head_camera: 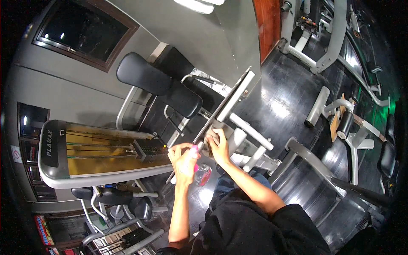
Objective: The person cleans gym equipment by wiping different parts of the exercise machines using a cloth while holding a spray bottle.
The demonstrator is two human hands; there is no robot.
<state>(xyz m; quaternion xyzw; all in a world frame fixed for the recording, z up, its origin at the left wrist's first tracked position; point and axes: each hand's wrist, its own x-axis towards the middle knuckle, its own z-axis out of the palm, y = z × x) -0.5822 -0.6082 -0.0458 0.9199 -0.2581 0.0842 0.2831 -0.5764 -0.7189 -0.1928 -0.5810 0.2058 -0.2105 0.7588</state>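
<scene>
A clear spray bottle (203,175) with a pink-and-white trigger head is in my left hand (184,164), its body hanging below the fingers. My right hand (219,147) is closed around a crumpled pale cloth (207,140). The cloth is against the frame just behind the footplate (220,110) of a seated leg press, a plate seen nearly edge-on. Thick white tubes (251,131) stick out on my side of this plate. Beyond it is the machine's black padded seat (183,98) with its backrest (143,74).
A weight-stack tower (105,156) marked PLAMAX stands at the left. More gym machines are at the lower left (121,204) and right (347,124). A bent grey tube frame (312,156) rises close by my right side. The black floor (277,95) reflects the lights.
</scene>
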